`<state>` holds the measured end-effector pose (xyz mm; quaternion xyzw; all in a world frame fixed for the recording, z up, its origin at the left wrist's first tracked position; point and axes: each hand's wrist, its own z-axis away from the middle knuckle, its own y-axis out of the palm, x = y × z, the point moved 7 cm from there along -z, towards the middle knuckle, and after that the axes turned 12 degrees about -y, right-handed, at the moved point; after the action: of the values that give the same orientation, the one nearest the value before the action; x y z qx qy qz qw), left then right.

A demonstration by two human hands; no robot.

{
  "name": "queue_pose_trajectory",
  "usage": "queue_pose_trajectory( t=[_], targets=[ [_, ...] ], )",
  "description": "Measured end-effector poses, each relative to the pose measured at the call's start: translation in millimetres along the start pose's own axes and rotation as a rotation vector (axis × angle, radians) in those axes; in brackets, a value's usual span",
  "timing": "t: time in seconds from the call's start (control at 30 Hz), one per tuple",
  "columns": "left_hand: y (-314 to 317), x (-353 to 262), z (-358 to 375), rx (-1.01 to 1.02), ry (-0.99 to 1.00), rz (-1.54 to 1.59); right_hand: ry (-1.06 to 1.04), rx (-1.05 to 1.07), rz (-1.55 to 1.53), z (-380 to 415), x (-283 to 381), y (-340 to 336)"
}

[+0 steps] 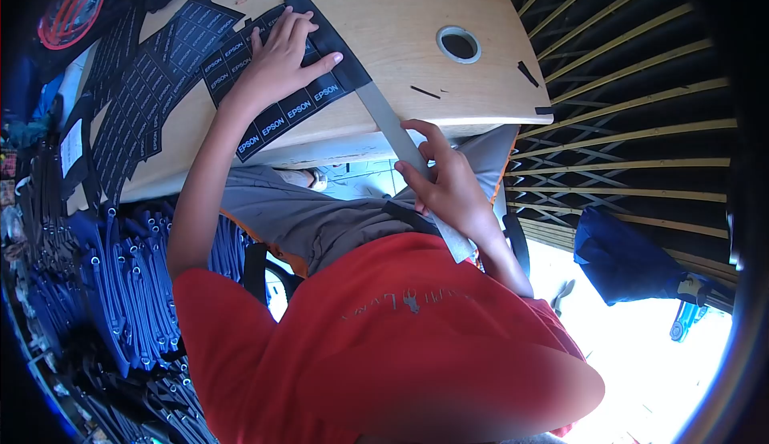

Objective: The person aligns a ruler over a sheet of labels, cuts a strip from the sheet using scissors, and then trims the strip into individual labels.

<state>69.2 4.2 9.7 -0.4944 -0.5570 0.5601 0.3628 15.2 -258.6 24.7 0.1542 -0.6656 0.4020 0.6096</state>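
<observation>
In the upper left of the frame, the left hand (282,58) is pressing on the black EPSON label sheet (298,108), its fingers lying open and somewhat spread, while the sheet is resting on the wooden table (384,20). Near the center, the right hand (450,188) is gripping the long metal ruler (384,116) between thumb and curled fingers, and this ruler is running diagonally beneath the sheet's right edge, with more printed sheets (148,84) lying to the left.
</observation>
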Motion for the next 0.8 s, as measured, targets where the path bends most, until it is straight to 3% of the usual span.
queue_pose_trajectory(
  t=[0.2, 0.3, 0.37, 0.4, 0.43, 0.5, 0.57, 0.63, 0.8],
  targets=[
    [0, 2, 1, -0.025, 0.009, -0.028, -0.004, -0.012, -0.021, 1, -2, 2],
    [-1, 0, 2, -0.008, -0.001, -0.007, -0.148, -0.108, 0.227, -2, -3, -5],
    [0, 0, 2, 0.000, 0.005, -0.016, -0.386, -0.387, 0.347, -2, 14, -23],
    [0, 1, 2, -0.001, 0.003, -0.017, -0.378, -0.396, 0.385, -5, 24, -28],
    [1, 2, 2, -0.004, 0.005, -0.017, -0.380, -0.396, 0.384, -13, 23, -30],
    [1, 0, 3, -0.009, 0.011, -0.012, -0.725, -0.344, 0.712, -26, 43, -21],
    [-1, -1, 2, 0.007, 0.001, 0.008, -0.692, -0.250, 0.714, -49, 42, -10],
    [-2, -1, 1, 0.003, 0.008, 0.006, -0.817, -0.271, 0.819, -62, 38, 3],
    [-3, 0, 3, -0.042, 0.043, 0.025, -0.748, -0.162, 0.856, -79, 29, 11]
  ],
)
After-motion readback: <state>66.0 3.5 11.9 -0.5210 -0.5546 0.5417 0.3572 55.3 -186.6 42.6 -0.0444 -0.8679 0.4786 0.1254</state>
